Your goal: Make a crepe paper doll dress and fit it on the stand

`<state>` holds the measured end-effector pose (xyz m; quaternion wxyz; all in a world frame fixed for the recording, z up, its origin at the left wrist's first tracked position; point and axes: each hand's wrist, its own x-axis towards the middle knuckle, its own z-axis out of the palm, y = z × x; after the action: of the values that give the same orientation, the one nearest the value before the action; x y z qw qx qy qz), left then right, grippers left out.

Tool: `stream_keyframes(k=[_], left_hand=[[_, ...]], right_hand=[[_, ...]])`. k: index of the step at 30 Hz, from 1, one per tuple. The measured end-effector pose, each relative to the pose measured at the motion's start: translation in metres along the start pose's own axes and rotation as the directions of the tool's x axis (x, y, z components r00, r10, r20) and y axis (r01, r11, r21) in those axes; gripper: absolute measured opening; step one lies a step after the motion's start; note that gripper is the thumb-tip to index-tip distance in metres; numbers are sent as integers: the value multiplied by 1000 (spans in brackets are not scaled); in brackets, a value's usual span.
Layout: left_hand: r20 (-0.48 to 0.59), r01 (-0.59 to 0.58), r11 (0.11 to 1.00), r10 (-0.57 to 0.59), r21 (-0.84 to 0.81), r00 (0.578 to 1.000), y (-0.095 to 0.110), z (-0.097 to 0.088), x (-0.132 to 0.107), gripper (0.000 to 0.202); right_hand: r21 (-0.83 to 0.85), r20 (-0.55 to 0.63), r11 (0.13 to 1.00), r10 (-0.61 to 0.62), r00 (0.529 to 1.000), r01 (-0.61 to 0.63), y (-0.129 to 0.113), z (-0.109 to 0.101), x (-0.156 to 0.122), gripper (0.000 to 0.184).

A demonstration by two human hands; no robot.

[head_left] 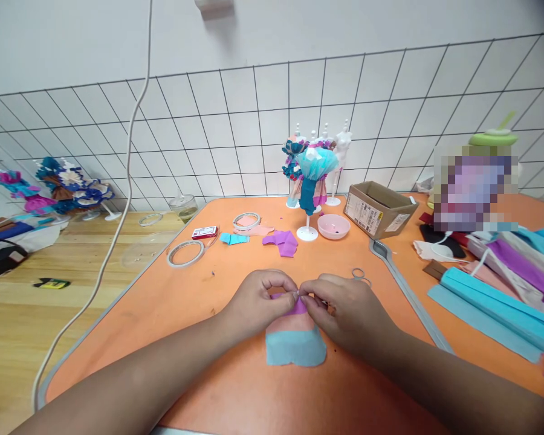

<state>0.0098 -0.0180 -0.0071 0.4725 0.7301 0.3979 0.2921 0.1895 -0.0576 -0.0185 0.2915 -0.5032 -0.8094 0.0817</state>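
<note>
My left hand [265,301] and my right hand [340,305] meet at the middle of the orange mat, fingertips pinched together along the top edge of a small striped paper piece [296,347]. The piece runs from purple at the top through pink to light blue at the wavy bottom edge, and it hangs down toward me. Both hands grip its purple end, and my fingers partly hide it. Just beyond my right hand lie small scissors [359,275], partly covered. Purple paper scraps [283,243] and a blue scrap [234,239] lie farther off.
White mini mannequins, one in a blue paper dress [316,163], stand behind a pink bowl [333,226] and a cardboard box [378,211]. Tape rolls [185,254] and a red box [204,232] lie left. Crepe paper rolls [498,302] crowd the right. A white cable [129,151] hangs at left.
</note>
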Motion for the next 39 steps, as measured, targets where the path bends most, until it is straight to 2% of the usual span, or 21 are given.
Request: stream_keyframes(k=[8, 13, 16, 23, 39], left_hand=[[1, 78, 994, -78, -78, 997, 0, 0, 3, 12], [12, 89, 991, -89, -103, 996, -2, -1, 3, 15], [36, 79, 993, -76, -89, 996, -3, 0, 2, 18], [31, 40, 995, -37, -96, 999, -1, 1, 0, 20], [10, 31, 999, -31, -26, 999, -1, 0, 1, 17]], right_hand=[[52, -67, 998, 32, 997, -28, 3, -1, 1, 17], [40, -169, 999, 13, 986, -6, 2, -3, 1, 21], [25, -154, 1000, 0, 988, 4, 3, -3, 1, 21], [112, -124, 990, 100, 987, -87, 3, -4, 3, 17], [133, -127, 990, 65, 990, -48, 3, -3, 3, 13]])
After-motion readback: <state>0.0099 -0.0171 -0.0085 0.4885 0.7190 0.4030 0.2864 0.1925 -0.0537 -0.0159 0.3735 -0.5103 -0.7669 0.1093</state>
